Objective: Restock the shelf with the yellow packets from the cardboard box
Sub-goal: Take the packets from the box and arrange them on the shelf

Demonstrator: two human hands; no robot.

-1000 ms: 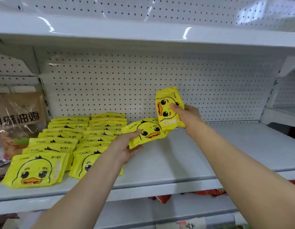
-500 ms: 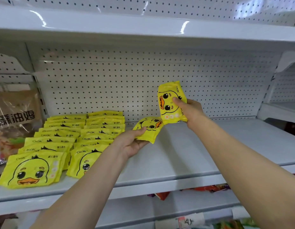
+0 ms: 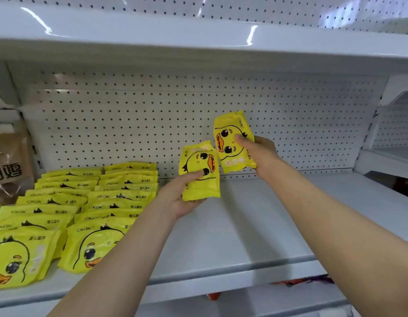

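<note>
Above shelf, left hand gripping packet, seemingly upright

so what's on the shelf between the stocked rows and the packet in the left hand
Nothing: in the head view, the shelf is bare between the rows and the left hand's packet.

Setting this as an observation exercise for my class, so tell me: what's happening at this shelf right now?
A person is restocking a white metal shelf backed by pegboard. Each hand holds one yellow plastic packet printed with a cartoon duck: the left hand grips one packet just above the shelf, and the right hand holds another packet higher up, beside it. Neither is placed yet. Two rows of matching duck packets already lie overlapping on the shelf's left side; the right part is bare.
</note>
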